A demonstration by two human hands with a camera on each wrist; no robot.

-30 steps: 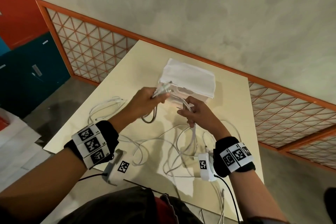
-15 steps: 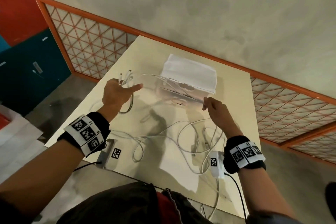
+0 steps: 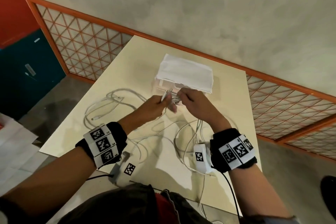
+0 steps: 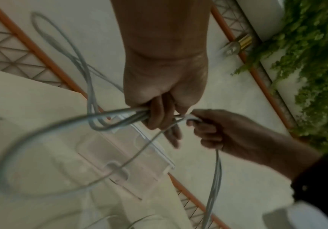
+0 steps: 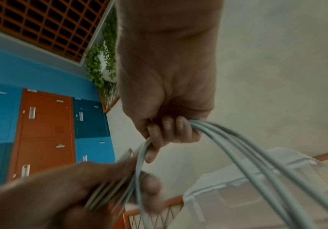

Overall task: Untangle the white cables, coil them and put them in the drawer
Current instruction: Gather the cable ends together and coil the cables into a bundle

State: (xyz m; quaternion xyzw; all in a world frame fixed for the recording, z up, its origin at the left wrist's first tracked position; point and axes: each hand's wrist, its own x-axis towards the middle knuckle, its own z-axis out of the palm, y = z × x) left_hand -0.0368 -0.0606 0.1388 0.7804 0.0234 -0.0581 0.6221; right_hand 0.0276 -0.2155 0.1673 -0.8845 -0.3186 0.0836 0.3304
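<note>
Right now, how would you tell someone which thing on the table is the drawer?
Start at the pale table beside the orange lattice rail. At its far side, just beyond both hands, sits a small clear plastic drawer with a white cloth draped over its top. Everything else on the table is loose white cable; this is the only box.

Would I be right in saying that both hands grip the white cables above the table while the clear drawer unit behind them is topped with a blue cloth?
Almost: the cloth is white, as the head view shows. Left hand and right hand do grip the white cables above the table.
</note>
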